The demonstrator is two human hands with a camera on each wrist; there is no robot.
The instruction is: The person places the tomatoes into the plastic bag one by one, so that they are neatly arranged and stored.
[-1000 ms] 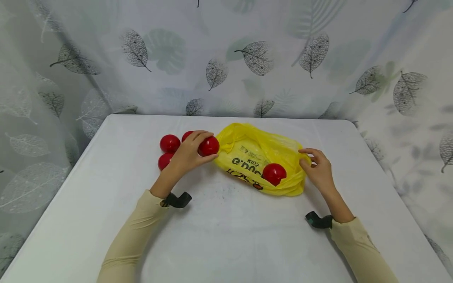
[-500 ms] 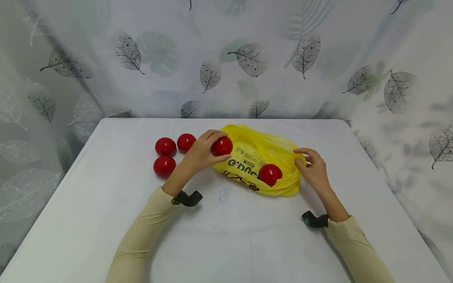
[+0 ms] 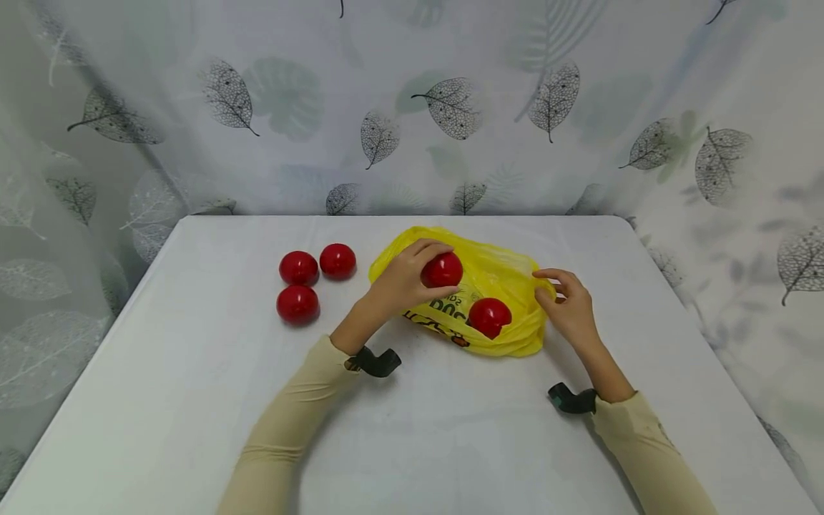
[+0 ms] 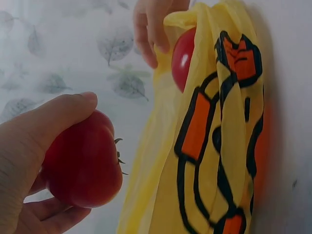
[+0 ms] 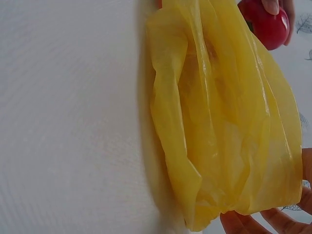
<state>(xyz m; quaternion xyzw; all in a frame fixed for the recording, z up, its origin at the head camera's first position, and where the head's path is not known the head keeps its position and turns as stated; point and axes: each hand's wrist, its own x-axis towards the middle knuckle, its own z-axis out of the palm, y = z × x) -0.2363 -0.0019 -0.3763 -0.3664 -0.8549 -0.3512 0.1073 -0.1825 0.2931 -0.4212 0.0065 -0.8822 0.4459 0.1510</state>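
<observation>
In the head view a yellow plastic bag [image 3: 498, 261] with dark print lies on its side on the table. One red tomato [image 3: 491, 316] shows at its opening. My left hand [image 3: 402, 279] grips another tomato [image 3: 444, 270] above the bag's left part. The left wrist view shows small green sepals on this held tomato [image 4: 85, 161], which is apart from the bag. My right hand [image 3: 571, 304] pinches the bag's right edge between thumb and fingers. Its fingertips are partly hidden behind the yellow film [image 5: 224, 122] in the right wrist view.
Three more tomatoes stand grouped on the left of the white table [image 3: 450, 443]: a back-left tomato [image 3: 298, 268], a back-right tomato [image 3: 337, 262] and a front tomato [image 3: 298, 305]. A leaf-patterned curtain [image 3: 290, 172] hangs behind the table and along both sides.
My left hand has carried its tomato to the right, from the bag's left end to over the bag. The right hand keeps its hold on the bag's edge. The head view has shifted slightly.
</observation>
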